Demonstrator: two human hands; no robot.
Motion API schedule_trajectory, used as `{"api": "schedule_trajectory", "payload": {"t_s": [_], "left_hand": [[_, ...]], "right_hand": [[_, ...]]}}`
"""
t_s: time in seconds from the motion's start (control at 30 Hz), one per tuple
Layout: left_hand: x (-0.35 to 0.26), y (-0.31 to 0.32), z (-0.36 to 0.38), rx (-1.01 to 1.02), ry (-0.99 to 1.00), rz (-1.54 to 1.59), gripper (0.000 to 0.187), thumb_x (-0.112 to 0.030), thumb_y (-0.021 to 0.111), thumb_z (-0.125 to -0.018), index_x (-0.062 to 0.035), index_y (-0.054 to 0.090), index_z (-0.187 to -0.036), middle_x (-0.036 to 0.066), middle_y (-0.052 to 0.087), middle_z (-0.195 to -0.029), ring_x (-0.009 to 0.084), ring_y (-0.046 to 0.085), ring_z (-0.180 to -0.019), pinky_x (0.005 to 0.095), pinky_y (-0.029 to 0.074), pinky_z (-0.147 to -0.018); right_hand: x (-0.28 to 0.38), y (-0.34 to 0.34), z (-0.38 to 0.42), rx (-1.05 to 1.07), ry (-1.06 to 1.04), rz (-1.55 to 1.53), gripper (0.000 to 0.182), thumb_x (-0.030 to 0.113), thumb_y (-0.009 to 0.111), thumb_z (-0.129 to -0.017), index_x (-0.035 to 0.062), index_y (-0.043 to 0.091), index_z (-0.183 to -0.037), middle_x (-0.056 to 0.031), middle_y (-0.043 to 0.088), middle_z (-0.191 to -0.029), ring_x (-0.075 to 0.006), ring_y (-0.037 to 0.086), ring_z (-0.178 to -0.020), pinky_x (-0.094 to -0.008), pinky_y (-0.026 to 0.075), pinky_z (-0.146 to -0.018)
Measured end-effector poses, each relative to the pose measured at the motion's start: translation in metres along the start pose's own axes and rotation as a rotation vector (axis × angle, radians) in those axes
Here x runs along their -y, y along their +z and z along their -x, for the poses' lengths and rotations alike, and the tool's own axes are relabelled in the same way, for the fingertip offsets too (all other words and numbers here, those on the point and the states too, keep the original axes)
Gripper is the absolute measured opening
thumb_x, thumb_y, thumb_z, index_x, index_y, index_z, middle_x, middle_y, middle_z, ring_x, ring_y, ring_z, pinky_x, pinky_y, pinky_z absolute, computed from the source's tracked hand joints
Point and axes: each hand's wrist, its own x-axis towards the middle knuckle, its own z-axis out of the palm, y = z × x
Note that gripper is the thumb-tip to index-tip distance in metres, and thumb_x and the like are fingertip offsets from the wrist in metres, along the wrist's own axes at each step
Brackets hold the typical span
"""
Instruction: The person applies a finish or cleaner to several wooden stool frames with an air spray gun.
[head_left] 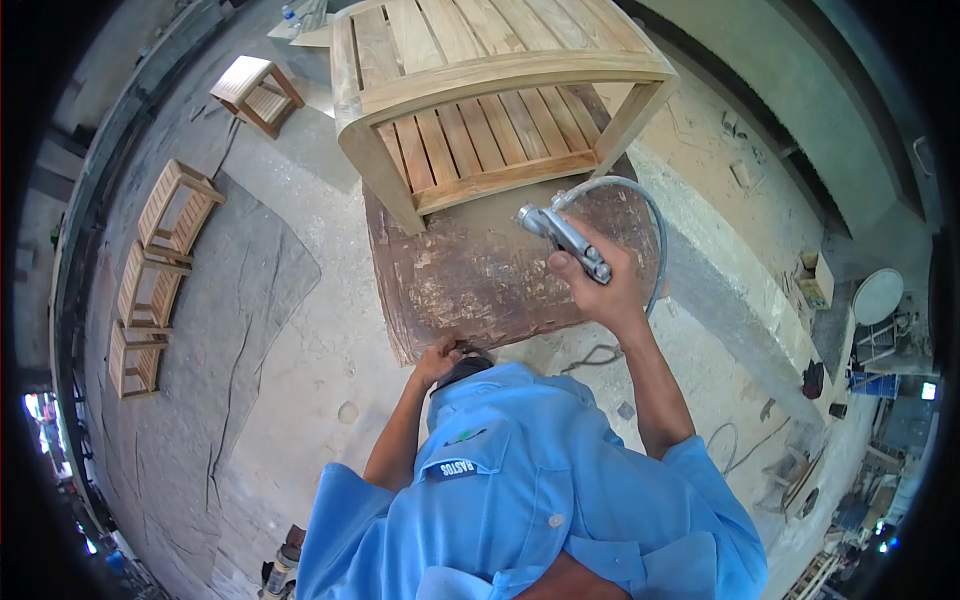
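My right hand [607, 275] is closed round a metal spray gun [565, 238] with a grey hose [660, 225] attached. The gun's head points up and left, a little below the slatted wooden table [480, 65]. That table has a lower slatted shelf [490, 135] and stands on a worn brown board [480, 270]. Down at the board's near left edge is my left hand [438, 360], its fingers bent beside dark cloth at my waist. Whether those fingers hold anything is hidden.
Several small slatted stools stand on the left, one [257, 95] at the upper left and another [140, 360] lower down, by a grey sheet [235, 300]. A concrete ledge [740, 290] runs along the right. Beyond it are a round white disc [878, 297] and a box [815, 282].
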Motion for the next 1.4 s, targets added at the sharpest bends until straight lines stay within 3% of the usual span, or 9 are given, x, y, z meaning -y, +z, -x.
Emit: {"api": "schedule_trajectory", "payload": {"t_s": [0.23, 0.27, 0.4, 0.7, 0.8, 0.9, 1.0, 1.1, 1.4], "left_hand": [[-0.031, -0.041, 0.020, 0.128, -0.132, 0.212, 0.055, -0.014, 0.058, -0.092, 0.0041, 0.041, -0.141, 0.018, 0.059, -0.129, 0.0258, 0.056, -0.120, 0.0337, 0.043, -0.103], [-0.019, -0.042, 0.016, 0.123, -0.169, 0.169, 0.056, -0.022, 0.056, -0.093, -0.0091, 0.042, -0.145, 0.006, 0.062, -0.125, 0.0185, 0.058, -0.105, 0.0305, 0.048, -0.081], [-0.028, -0.047, 0.017, 0.110, -0.341, 0.185, 0.068, -0.039, 0.061, -0.088, -0.0192, 0.038, -0.148, 0.004, 0.061, -0.126, 0.0218, 0.057, -0.107, 0.0466, 0.047, -0.086], [-0.033, -0.046, 0.013, 0.065, -0.439, 0.169, 0.069, -0.040, 0.063, -0.086, -0.0184, 0.039, -0.148, 0.005, 0.062, -0.122, 0.0214, 0.059, -0.104, 0.0462, 0.046, -0.087], [-0.032, -0.043, 0.011, -0.026, -0.357, 0.242, 0.065, -0.030, 0.064, -0.087, -0.0056, 0.043, -0.144, -0.001, 0.060, -0.081, 0.0071, 0.048, -0.062, 0.0226, 0.037, -0.049], [-0.028, -0.045, 0.008, 0.051, -0.442, 0.158, 0.067, -0.037, 0.063, -0.086, -0.0191, 0.040, -0.147, 0.005, 0.064, -0.114, 0.0190, 0.060, -0.099, 0.0466, 0.046, -0.087], [-0.027, -0.044, 0.007, 0.035, -0.450, 0.163, 0.067, -0.037, 0.063, -0.086, -0.0192, 0.041, -0.146, 0.004, 0.064, -0.109, 0.0189, 0.060, -0.098, 0.0477, 0.045, -0.087], [-0.040, -0.038, 0.014, -0.061, -0.368, 0.230, 0.065, -0.029, 0.063, -0.086, -0.0037, 0.043, -0.143, -0.002, 0.060, -0.081, 0.0064, 0.049, -0.063, 0.0215, 0.037, -0.048], [-0.032, -0.056, 0.015, -0.064, -0.344, 0.217, 0.055, -0.026, 0.060, -0.088, -0.0085, 0.049, -0.140, -0.002, 0.066, -0.097, 0.0100, 0.056, -0.078, 0.0281, 0.045, -0.057]], "right_hand": [[-0.041, 0.023, -0.032, -0.149, 0.183, -0.042, 0.045, 0.024, 0.073, -0.086, 0.0012, 0.063, -0.123, -0.0114, 0.069, -0.082, -0.0076, 0.060, -0.070, -0.0264, 0.049, -0.065], [-0.050, 0.024, -0.034, -0.167, 0.170, -0.042, 0.048, 0.030, 0.074, -0.086, 0.0010, 0.063, -0.122, -0.0107, 0.069, -0.081, -0.0091, 0.060, -0.070, -0.0268, 0.049, -0.067], [-0.065, 0.008, -0.053, -0.248, 0.191, 0.078, 0.047, 0.030, 0.073, -0.087, 0.0023, 0.063, -0.123, -0.0123, 0.073, -0.091, -0.0129, 0.067, -0.082, -0.0282, 0.051, -0.075], [-0.080, -0.022, -0.089, -0.245, 0.184, 0.012, 0.042, 0.028, 0.072, -0.087, 0.0059, 0.065, -0.122, -0.0119, 0.073, -0.100, -0.0142, 0.069, -0.092, -0.0287, 0.051, -0.082], [-0.084, -0.029, -0.059, -0.177, 0.299, 0.096, 0.042, 0.028, 0.072, -0.086, 0.0064, 0.065, -0.122, -0.0118, 0.073, -0.098, -0.0140, 0.069, -0.089, -0.0286, 0.051, -0.080], [-0.085, -0.033, -0.043, -0.137, 0.365, 0.141, 0.042, 0.028, 0.072, -0.086, 0.0068, 0.066, -0.121, -0.0118, 0.073, -0.092, -0.0141, 0.069, -0.083, -0.0288, 0.051, -0.076], [-0.091, -0.036, -0.059, -0.170, 0.311, 0.156, 0.042, 0.029, 0.073, -0.085, 0.0074, 0.066, -0.120, -0.0116, 0.072, -0.086, -0.0155, 0.068, -0.077, -0.0294, 0.050, -0.072], [-0.097, -0.037, -0.096, -0.239, 0.245, 0.164, 0.042, 0.031, 0.073, -0.084, 0.0081, 0.067, -0.119, -0.0121, 0.072, -0.084, -0.0182, 0.069, -0.076, -0.0309, 0.051, -0.071], [-0.114, -0.052, -0.073, -0.216, 0.264, 0.175, 0.044, 0.036, 0.073, -0.084, 0.0099, 0.068, -0.119, -0.0127, 0.073, -0.096, -0.0231, 0.071, -0.088, -0.0327, 0.053, -0.079]]}}
